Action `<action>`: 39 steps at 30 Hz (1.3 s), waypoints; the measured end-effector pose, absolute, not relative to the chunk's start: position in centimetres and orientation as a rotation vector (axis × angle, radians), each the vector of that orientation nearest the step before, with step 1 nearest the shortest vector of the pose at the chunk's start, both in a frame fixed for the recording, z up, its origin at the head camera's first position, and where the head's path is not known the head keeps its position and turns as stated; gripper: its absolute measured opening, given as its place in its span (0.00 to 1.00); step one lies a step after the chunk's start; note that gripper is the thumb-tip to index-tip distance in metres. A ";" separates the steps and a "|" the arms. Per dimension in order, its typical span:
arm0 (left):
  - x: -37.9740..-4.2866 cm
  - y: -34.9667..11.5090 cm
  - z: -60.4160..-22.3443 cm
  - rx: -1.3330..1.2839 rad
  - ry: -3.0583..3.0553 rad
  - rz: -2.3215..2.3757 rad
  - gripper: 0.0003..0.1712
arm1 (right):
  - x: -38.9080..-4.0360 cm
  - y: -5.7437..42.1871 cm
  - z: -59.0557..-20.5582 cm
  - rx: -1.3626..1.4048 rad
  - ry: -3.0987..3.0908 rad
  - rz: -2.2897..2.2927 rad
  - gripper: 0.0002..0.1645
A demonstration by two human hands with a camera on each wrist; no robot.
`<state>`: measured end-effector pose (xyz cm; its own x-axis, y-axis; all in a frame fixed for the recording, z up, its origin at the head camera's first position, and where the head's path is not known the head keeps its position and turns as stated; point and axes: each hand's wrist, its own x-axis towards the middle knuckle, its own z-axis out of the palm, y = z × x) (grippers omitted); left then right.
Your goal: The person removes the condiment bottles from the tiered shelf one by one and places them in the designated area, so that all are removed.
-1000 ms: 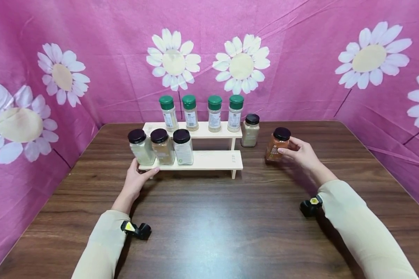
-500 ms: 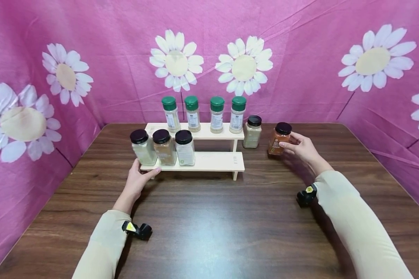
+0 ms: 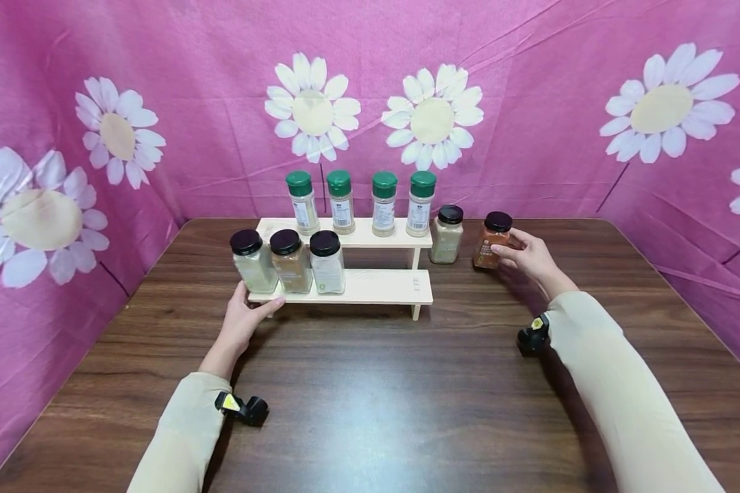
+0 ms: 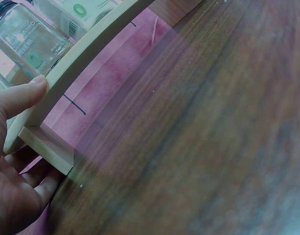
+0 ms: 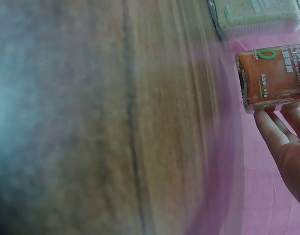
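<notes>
My left hand [image 3: 242, 320] grips the left end of a two-tier wooden rack [image 3: 382, 287]; in the left wrist view its thumb [image 4: 27, 95] lies at the board's front edge and the other fingers reach around the end leg. On the lower tier stand three black-lidded spice jars: pale green [image 3: 255, 270], brown [image 3: 292, 270] and whitish [image 3: 327, 270]. To the right of the rack, my right hand [image 3: 533, 260] holds an orange-red pepper jar [image 3: 488, 250] upright by its right side, thumb in front. Its label shows in the right wrist view [image 5: 272, 76].
Several green-capped shaker bottles [image 3: 384, 205] line the upper tier. A black-lidded greenish jar [image 3: 446, 239] stands between the rack and the red pepper jar. The brown wood table [image 3: 370, 383] ends at a pink flowered cloth [image 3: 530, 137] behind.
My right hand has shifted the red pepper jar slightly back, level with the greenish jar. My left hand keeps its place on the rack; the head view has tilted a little.
</notes>
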<state>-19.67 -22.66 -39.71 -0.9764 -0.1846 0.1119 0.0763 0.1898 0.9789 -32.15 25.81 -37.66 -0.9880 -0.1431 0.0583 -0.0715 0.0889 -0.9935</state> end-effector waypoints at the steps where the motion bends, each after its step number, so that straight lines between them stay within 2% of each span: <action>1: -19.7 -22.7 -39.7 0.103 -2.254 -1.877 0.35 | -32.2 25.8 -37.6 -0.231 2.273 -2.076 0.41; 9: -19.7 -22.7 -39.8 0.108 -2.253 -1.874 0.34 | -33.6 26.6 -39.1 -0.238 2.290 -2.067 0.46; 15: -19.7 -22.6 -39.8 0.108 -2.240 -1.886 0.35 | -34.7 27.2 -40.2 -0.204 2.227 -2.104 0.44; 22: -19.7 -22.6 -39.7 0.099 -2.237 -1.894 0.35 | -32.9 26.0 -38.1 -0.237 2.232 -2.056 0.43; 25: -19.7 -22.6 -39.7 0.101 -2.236 -1.891 0.35 | -32.7 25.9 -37.6 -0.222 2.180 -2.076 0.40; 39: -19.7 -22.7 -39.7 0.088 -2.241 -1.893 0.35 | -32.5 25.7 -37.4 -0.202 2.192 -2.086 0.39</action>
